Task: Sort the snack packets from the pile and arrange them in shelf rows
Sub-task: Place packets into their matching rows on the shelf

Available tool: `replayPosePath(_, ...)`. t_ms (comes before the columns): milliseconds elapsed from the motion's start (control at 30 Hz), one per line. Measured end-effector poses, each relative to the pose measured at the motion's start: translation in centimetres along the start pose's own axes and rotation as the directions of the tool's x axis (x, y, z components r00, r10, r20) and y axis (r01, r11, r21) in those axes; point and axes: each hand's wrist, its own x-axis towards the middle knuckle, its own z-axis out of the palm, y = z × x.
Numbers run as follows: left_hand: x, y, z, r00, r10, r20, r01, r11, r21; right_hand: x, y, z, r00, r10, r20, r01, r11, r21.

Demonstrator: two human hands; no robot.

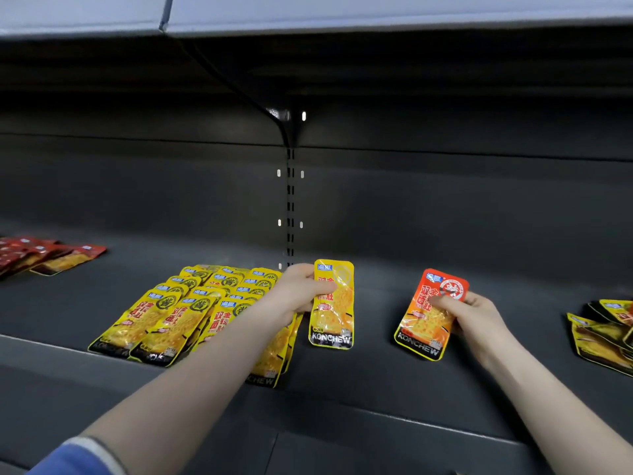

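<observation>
There is just the one view, worn on the person's head, wide-angled, looking forward and slightly down into a dark shelf (342, 389) from close range. Both forearms reach away from the lens, so the left hand (301, 289) and right hand (476, 311) sit a little below mid-frame. Beyond the hands the shelf's back panel fills the middle of the picture, its slotted upright (290, 200) running almost straight up behind the left hand. Above the hands the underside of the upper shelf (342, 15) spans the top edge, bowed by the lens.
</observation>
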Motion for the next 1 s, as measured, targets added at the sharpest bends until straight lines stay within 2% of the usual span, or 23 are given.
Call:
replayPosePath(167,1.0,-0.7,1.2,0.994,0.064,-0.092,-0.043,0.975,0.216,0.5,0.8,-1.3,1.0,0.019,-0.01,-0.019,1.0,-0.007)
replayPosePath(267,2.2,-0.8,1.8,0.987,0.123,-0.1,-0.074,0.916,0.395,0.8,1.2,-1.5,1.0,0.027,-0.002,-0.027,0.999,-0.022)
replayPosePath(333,2.8,-0.8,2.0,0.983,0.162,-0.088,-0.087,0.831,0.55,1.0,1.2,-1.5,1.0,0.019,0.01,-0.019,0.999,-0.033)
replayPosePath(467,4.1,-1.1,2.1,0.973,0.194,-0.128,-0.008,0.579,0.816,1.0,1.1,-1.3,0.999,0.004,0.038,-0.002,0.999,-0.036)
replayPosePath(533,4.6,-1.3,2.0,0.973,0.198,-0.121,0.005,0.503,0.864,0.9,1.0,-1.2,0.999,0.004,0.052,-0.003,1.0,-0.031)
replayPosePath(700,5.4,-2.4,1.5,0.974,0.193,-0.118,0.03,0.41,0.912,0.8,0.9,-1.0,0.997,0.013,0.072,-0.009,0.999,-0.052)
replayPosePath(867,5.3,-3.3,2.3,0.951,0.305,-0.053,-0.011,0.205,0.979,0.7,0.9,-0.8,0.997,0.028,0.078,-0.022,0.997,-0.072)
replayPosePath(1000,5.3,-3.6,2.5,0.926,0.376,0.036,-0.078,0.097,0.992,0.8,1.0,-0.8,0.996,0.042,0.082,-0.033,0.994,-0.106)
